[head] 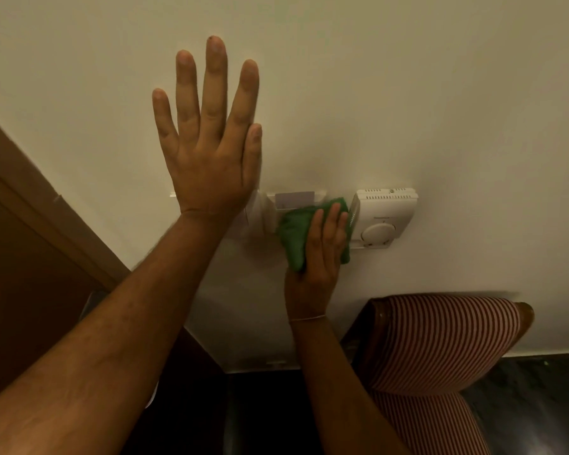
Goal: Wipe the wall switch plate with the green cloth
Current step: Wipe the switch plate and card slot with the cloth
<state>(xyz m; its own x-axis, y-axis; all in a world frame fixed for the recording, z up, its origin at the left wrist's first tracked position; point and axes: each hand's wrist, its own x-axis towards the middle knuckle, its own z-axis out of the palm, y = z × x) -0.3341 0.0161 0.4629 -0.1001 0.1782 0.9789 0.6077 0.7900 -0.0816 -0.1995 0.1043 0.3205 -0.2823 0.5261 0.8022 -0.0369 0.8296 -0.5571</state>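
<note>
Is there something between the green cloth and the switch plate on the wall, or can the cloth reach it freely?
Nothing visible blocks it. The right hand already presses the green cloth against the switch plate. The left hand lies flat on the wall, off to the left.

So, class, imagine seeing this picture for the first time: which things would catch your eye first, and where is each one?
The left hand stands out first, spread flat on the pale wall, upper centre. Next comes the green cloth, pressed by the right hand onto the switch plate at centre, beside a white thermostat. A striped chair sits lower right.
</note>
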